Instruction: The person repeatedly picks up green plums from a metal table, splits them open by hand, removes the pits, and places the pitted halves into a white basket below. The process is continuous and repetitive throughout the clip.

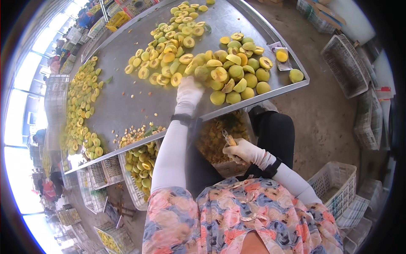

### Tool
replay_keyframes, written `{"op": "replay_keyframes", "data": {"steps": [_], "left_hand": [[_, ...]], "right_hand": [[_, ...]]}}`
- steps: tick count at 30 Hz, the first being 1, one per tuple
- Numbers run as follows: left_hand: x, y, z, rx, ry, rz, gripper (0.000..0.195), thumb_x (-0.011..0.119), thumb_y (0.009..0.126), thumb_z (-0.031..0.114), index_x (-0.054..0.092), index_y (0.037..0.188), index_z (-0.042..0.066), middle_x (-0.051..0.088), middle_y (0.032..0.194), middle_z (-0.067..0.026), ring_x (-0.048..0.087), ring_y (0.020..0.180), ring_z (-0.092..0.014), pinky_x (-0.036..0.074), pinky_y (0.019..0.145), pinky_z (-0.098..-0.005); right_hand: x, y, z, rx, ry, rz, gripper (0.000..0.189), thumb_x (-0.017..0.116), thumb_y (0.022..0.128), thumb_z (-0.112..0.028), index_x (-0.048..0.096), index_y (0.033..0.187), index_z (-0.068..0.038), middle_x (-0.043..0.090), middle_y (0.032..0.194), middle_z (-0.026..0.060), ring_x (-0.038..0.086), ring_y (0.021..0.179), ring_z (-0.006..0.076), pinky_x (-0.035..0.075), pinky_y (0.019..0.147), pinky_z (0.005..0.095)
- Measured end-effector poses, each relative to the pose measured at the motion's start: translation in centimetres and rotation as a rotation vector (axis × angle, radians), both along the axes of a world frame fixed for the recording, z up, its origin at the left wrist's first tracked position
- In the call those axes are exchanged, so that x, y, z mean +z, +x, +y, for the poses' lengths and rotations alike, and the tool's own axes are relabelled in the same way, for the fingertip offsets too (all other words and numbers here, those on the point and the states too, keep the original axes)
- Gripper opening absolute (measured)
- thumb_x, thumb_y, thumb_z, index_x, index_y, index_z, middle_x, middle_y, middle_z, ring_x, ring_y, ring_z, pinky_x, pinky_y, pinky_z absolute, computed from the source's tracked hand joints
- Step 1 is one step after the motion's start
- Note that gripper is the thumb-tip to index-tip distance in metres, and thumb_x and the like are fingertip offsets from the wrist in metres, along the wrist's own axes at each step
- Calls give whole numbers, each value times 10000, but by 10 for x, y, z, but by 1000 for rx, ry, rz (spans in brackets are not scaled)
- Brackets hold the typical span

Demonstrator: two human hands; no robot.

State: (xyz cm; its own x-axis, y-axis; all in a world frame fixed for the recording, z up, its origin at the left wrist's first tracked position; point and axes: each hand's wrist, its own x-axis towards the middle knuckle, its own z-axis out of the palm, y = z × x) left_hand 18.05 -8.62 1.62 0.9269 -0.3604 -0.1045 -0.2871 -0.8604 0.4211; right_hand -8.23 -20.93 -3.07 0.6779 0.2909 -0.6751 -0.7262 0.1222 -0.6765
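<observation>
My left hand (190, 88), in a white glove, reaches into the near edge of a pile of halved yellow-green stone fruit (171, 57) on a metal table (123, 108). Its fingers are blurred against a fruit, so I cannot tell whether they grip it. To its right sit whole fruits (235, 71) mixed with cut ones. My right hand (244, 151), also gloved, is closed around the wooden handle of a small pitting tool (229, 138) with a metal tip. It is held over a container of pits and scraps (219, 133) below the table edge.
More fruit halves (82, 101) lie along the table's left side. Loose pits (136, 133) gather at the near edge. A plastic crate of fruit (139, 181) stands below left. Plastic crates (333, 177) stand at right. One fruit (281, 55) rests on a small packet at the right corner.
</observation>
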Motion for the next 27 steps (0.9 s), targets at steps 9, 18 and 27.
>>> {"op": "replay_keyframes", "data": {"steps": [9,18,27], "left_hand": [[-21,-107,96,47,-985,84,443,564,1009,395,652,1148,-17,678,1060,-205,665,1002,-363,572,883,-505],[-18,-180,89,283,-1369,398,335,558,995,292,614,1189,24,683,1064,-140,680,973,-314,577,850,-434],[-18,-201,98,-65,-1072,56,481,490,1068,314,526,1395,-36,627,1303,-197,624,1173,-354,526,1022,-472]], "right_hand": [[41,2,25,-155,-285,-355,223,692,936,-255,602,884,-59,592,675,17,536,546,100,426,520,282],[78,4,62,120,-784,-847,249,640,949,-242,671,1088,-38,699,977,216,671,934,413,549,807,455],[64,-4,61,-78,-685,-802,314,708,912,-225,675,1147,-20,728,946,194,717,849,345,555,769,411]]}}
